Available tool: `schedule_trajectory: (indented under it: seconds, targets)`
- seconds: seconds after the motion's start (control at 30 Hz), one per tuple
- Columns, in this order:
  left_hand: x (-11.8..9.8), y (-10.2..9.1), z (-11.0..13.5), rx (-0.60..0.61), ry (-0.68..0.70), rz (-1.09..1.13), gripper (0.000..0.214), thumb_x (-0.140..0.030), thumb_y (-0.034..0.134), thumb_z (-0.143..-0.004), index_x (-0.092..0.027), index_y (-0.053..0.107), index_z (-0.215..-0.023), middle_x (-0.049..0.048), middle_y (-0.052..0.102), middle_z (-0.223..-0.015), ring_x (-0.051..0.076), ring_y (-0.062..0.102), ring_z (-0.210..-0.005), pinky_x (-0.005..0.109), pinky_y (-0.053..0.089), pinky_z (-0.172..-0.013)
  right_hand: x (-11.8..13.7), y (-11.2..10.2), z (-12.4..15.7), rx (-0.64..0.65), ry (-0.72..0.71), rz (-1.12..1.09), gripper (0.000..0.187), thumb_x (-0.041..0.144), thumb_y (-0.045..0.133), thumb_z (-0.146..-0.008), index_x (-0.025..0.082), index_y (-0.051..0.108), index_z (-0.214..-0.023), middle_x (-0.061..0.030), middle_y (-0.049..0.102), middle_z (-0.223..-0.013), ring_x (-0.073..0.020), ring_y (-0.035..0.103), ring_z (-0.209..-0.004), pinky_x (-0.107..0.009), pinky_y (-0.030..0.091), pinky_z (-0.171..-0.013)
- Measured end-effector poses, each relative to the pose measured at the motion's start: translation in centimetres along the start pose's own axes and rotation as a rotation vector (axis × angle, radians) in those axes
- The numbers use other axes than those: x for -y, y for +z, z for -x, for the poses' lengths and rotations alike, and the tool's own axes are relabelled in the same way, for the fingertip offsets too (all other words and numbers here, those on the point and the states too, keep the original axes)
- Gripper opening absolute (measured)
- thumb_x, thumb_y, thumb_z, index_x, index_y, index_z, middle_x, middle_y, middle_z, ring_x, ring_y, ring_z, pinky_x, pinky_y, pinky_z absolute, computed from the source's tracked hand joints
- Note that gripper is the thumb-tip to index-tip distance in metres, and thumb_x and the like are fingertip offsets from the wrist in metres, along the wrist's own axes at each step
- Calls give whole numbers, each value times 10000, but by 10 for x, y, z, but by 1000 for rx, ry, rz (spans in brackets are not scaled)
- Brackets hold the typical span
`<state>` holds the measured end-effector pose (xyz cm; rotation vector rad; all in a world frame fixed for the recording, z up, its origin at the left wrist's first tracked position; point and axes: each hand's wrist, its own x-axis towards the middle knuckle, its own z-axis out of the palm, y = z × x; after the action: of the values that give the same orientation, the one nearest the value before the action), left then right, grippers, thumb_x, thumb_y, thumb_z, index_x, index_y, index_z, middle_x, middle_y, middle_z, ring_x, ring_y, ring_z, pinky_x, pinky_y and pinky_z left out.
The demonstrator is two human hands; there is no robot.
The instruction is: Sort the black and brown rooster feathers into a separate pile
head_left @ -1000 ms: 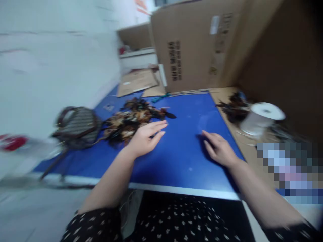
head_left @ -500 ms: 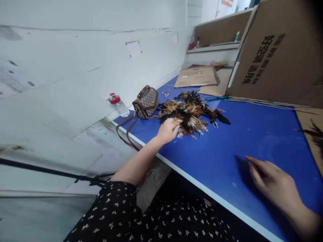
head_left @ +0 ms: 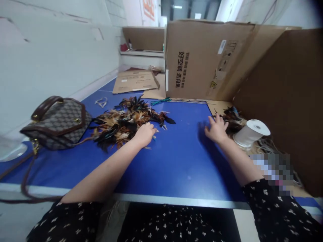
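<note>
A loose pile of brown, black and tan feathers [head_left: 121, 124] lies on the blue tabletop. My left hand [head_left: 145, 135] is at the right edge of this pile, its fingers curled together. Whatever is between those fingertips is hidden, though feather tips and a bit of teal show beside them. Over on the right, my right hand [head_left: 217, 129] is spread open just above the table, holding nothing I can see. Its fingertips are close to a second bunch of dark feathers [head_left: 230, 116] lying on cardboard.
A white spool [head_left: 252, 132] stands right of my right hand. Behind the table rises a large cardboard panel [head_left: 199, 60], with thin sticks [head_left: 189, 101] along its foot. A patterned handbag [head_left: 63, 122] sits at left, its strap hanging over the edge. Flat cardboard [head_left: 136, 81] lies farther back.
My view has swung to the right, bringing in the spool and second feather bunch. My right hand has reached forward and spread its fingers. My left hand stays at the feather pile, now at its right edge.
</note>
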<state>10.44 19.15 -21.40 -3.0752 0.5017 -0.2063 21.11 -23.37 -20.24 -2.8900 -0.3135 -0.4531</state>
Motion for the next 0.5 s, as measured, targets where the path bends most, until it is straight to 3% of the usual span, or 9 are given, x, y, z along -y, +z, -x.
schedule_trajectory:
  seconds: [0.17,0.3,0.43,0.5]
  targets:
    - [9,22,9,-114,-117,68,499,-124,483,-1050,-219,744,-1465,141,698,-1292,295,611,-1244,426,558,-1095,-77,-5,-49,-26,401,85,941,520,759,-969,121,396,-1741,-321,-35,-1845,-634,5,-1678,-863,122,-1286]
    - [10,30,8,-141,-99,109,482,-118,502,-1041,-201,755,-1443,147,702,-1304,308,609,-1258,441,566,-1122,-106,9,-70,-9,648,98,1191,636,822,-910,91,258,-1807,-337,-157,-1830,-658,1,-1663,-835,154,-1305]
    - [10,30,7,-157,-108,125,469,-125,509,-1037,-233,777,-1407,141,700,-1275,306,620,-1232,447,581,-1102,-117,27,-80,15,741,85,1168,686,730,-945,58,258,-1810,-379,16,-1816,-635,74,-1664,-845,155,-1304]
    - [9,29,7,-164,-113,130,463,-139,503,-1044,-232,782,-1402,144,700,-1275,310,621,-1228,457,586,-1097,-120,33,-81,20,728,88,1088,674,689,-957,103,318,-1806,-351,90,-1814,-630,62,-1660,-871,143,-1283]
